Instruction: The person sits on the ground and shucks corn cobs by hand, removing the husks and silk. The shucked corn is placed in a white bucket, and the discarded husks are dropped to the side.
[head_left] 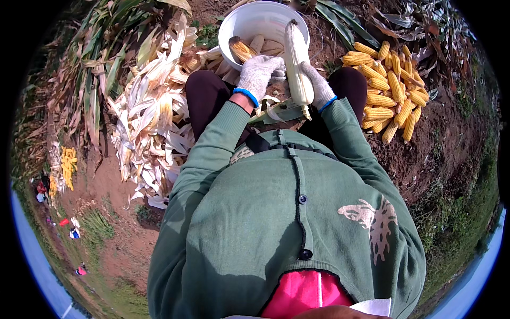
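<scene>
Cream-husked corn (298, 66) stands before the right side of the bucket (249, 21), gripped by the right hand (318, 87); the left hand (258, 76) curls nearby, any pinch unclear. Husking seems in hand, next needing a firm peel.

Place was a sunlit outdoor farm field (101, 186).
Reddish-brown bare soil (127, 234), long green-brown leafy corn stalks (106, 64), heaped pale papery husks (154, 114) and piled bare yellow cobs (394, 87) lay around; blue sky (482, 259) showed at the rim.

right hand (319, 89): I can't see most fingers behind the pale ear (298, 64); left hand (257, 77) hides the brown-tipped ear's (243, 49) lower end; far-left coloured specks (74, 233) too small
</scene>
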Demonstrator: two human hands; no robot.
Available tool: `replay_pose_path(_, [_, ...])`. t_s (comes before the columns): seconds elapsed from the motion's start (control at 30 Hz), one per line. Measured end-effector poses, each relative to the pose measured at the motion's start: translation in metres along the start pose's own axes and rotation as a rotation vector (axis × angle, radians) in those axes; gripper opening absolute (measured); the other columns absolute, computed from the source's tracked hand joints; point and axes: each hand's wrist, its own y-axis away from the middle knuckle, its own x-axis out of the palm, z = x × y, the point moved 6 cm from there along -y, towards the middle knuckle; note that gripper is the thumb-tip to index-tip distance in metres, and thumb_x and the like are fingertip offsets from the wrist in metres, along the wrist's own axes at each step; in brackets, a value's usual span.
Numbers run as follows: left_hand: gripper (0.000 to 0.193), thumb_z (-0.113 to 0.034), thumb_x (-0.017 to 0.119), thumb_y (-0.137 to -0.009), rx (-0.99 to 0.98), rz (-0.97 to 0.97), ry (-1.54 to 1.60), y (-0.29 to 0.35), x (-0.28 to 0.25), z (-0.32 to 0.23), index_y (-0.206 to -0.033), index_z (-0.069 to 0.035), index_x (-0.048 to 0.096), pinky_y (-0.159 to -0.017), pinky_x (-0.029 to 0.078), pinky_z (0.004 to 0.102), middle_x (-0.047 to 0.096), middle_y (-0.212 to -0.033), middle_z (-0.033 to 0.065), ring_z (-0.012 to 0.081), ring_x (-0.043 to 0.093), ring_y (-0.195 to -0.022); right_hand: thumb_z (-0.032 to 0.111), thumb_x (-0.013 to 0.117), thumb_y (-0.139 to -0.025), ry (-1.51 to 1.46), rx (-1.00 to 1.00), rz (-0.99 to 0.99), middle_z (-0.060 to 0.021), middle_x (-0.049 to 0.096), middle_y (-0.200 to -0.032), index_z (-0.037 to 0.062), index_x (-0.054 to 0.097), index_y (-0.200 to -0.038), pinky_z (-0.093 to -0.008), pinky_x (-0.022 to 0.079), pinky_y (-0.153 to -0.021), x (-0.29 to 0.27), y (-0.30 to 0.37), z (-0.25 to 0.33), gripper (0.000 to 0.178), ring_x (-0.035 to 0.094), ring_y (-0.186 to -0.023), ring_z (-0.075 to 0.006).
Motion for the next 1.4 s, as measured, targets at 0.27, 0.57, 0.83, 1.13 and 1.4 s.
replay_pose_path(0.27, [0.035,-0.029,0.066,-0.090,0.293,0.007,-0.487,-0.002,0.007,-0.018,-0.102,0.003,0.060,-0.070,0.055,0.0292,0.063,-0.096,0.0117,0.0174,0.061,-0.090,0.055,0.036,-0.097,-0.087,-0.024,0.142,-0.0240,0.059,-0.116,0.0017,0.044,-0.134,-0.0470,0.058,-0.069,-0.004,-0.005,-0.002,0.066,0.067,-0.087,-0.0350])
replay_pose_path(0.57, [0.055,-0.033,0.068,-0.086,0.038,0.151,-0.171,0.009,0.019,-0.005,-0.123,0.004,0.054,-0.071,0.055,0.0291,0.061,-0.101,0.0113,0.0148,0.060,-0.091,0.058,0.039,-0.096,-0.006,0.076,0.066,-0.0184,0.063,-0.113,0.0029,0.047,-0.132,-0.0419,0.059,-0.073,-0.015,-0.017,-0.017,0.067,0.067,-0.089,-0.0287])
replay_pose_path(0.83, [0.052,-0.021,0.073,-0.082,0.129,-0.064,-0.340,0.001,0.007,0.000,-0.122,0.007,0.054,-0.084,0.051,0.0312,0.063,-0.110,0.0144,0.0191,0.061,-0.098,0.046,0.052,-0.095,0.258,-0.028,-0.044,-0.0152,0.064,-0.105,-0.0004,0.049,-0.128,-0.0335,0.058,-0.073,0.007,-0.004,-0.010,0.057,0.067,-0.086,-0.0212])
replay_pose_path(1.13, [0.054,-0.030,0.078,-0.077,0.353,-0.344,-0.498,0.008,0.002,-0.029,-0.114,0.004,0.061,-0.082,0.052,0.0346,0.066,-0.106,0.0167,0.0235,0.065,-0.093,0.046,0.048,-0.096,0.199,-0.027,-0.017,-0.0164,0.065,-0.102,-0.0022,0.047,-0.128,-0.0347,0.058,-0.071,0.018,0.003,-0.009,0.058,0.068,-0.083,-0.0228])
replay_pose_path(1.4, [0.030,-0.019,0.074,-0.082,0.375,-0.279,-0.411,-0.003,-0.013,-0.030,-0.103,0.001,0.067,-0.079,0.051,0.0294,0.069,-0.094,0.0087,0.0162,0.063,-0.086,0.043,0.054,-0.094,0.252,-0.038,-0.030,-0.0163,0.065,-0.102,-0.0024,0.047,-0.129,-0.0346,0.058,-0.071,0.015,0.002,-0.008,0.058,0.067,-0.082,-0.0224])
